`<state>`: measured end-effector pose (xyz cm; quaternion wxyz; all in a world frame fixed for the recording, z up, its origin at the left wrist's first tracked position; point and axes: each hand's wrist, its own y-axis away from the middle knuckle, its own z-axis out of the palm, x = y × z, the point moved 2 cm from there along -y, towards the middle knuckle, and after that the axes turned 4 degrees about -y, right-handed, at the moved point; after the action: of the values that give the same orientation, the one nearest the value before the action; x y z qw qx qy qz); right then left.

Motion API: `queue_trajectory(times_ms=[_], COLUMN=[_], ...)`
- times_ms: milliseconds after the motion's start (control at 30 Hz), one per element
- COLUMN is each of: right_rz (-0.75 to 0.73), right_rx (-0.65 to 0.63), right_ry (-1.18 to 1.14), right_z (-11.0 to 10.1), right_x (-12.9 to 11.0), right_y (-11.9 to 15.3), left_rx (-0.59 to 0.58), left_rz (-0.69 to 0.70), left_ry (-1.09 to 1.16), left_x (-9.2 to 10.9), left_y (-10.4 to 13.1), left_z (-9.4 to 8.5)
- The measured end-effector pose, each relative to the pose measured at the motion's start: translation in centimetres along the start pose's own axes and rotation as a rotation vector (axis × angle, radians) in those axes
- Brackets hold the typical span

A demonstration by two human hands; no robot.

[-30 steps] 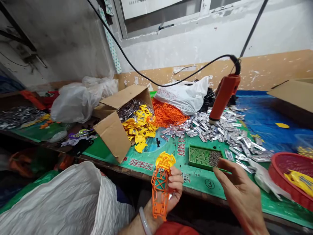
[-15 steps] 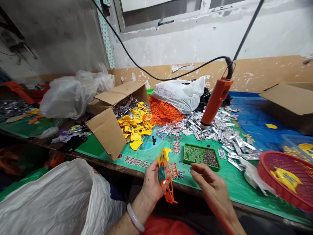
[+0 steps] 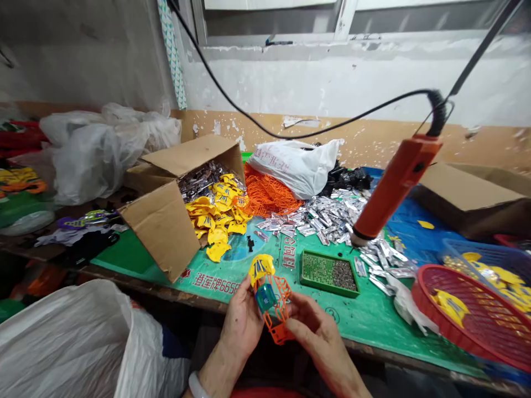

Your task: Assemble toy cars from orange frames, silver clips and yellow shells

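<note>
My left hand (image 3: 244, 320) is closed around a toy car body (image 3: 265, 298), gripping its left side. The body has a yellow hood piece, a teal middle part and an orange open frame. With thumb and fingers, my right hand (image 3: 315, 326) pinches the orange frame at its right side. Just beyond my hands lies a green screw tray (image 3: 323, 271) holding many tiny dark screws. An orange electric screwdriver (image 3: 396, 190) hangs tilted above the table, right of the tray, held by neither hand.
A cardboard box (image 3: 160, 229) spills yellow pieces (image 3: 218, 235) and dark parts. Behind are orange frames (image 3: 269, 193), a white plastic bag (image 3: 296, 166) and silvery parts (image 3: 327, 215). A red basket (image 3: 431, 271) stands right, a cardboard box (image 3: 477, 188) behind it. A large white sack (image 3: 83, 342) is front left.
My right hand has moved left from beside the screw tray and taken hold of the orange frame. The toy body has turned in my left hand. The screwdriver appears further right as the view shifts.
</note>
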<state>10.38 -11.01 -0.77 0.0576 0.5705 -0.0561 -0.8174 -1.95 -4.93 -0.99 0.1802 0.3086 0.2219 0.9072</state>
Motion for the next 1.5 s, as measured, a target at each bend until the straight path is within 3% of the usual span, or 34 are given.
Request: queue_trajectory(times_ms=[167, 267, 333, 433, 567, 667, 767, 1033, 1233, 1500], right_rz=[0.01, 0.047, 0.018, -0.096, -0.095, -0.036, 0.018, 0.122, 0.215, 0.165], right_rx=[0.021, -0.018, -0.024, 0.036, 0.128, 0.141, 0.116, 0.082, 0.068, 0.138], right_ry=[-0.036, 0.09, 0.311, 0.818, 1.119, 1.339, 1.504, 1.65, 1.583, 1.454], right_z=[0.5, 0.1, -0.7, -2.6, -5.0, -5.7, -5.6, -5.4, -6.0, -6.0], right_x=[0.1, -0.7, -2.0, -4.6, -7.5, -8.0, -7.5, -5.9, -5.7, -5.5], right_y=[-1.9, -3.0, -4.3, -7.7, -14.1, -18.2, -20.3, -21.9, -22.4, -22.1], left_rx=[0.021, 0.026, 0.048, 0.076, 0.049, 0.022, 0.052, 0.061, -0.069, -0.123], left_rz=[0.017, 0.003, 0.015, 0.048, 0.116, 0.143, 0.128, 0.092, 0.033, 0.051], left_ry=[-0.004, -0.019, -0.031, -0.079, -0.156, -0.22, -0.245, -0.298, -0.309, -0.246], left_x=[0.2, 0.7, 1.3, 2.1, 2.4, 2.2, 2.3, 3.9, 5.4, 4.5], left_y=[-0.8, -1.4, -1.8, -2.3, -3.0, -3.4, -3.5, -3.9, -3.0, -1.6], left_z=[0.1, -0.1, -0.3, -0.5, -0.7, -1.0, -1.4, -1.6, -1.6, -1.6])
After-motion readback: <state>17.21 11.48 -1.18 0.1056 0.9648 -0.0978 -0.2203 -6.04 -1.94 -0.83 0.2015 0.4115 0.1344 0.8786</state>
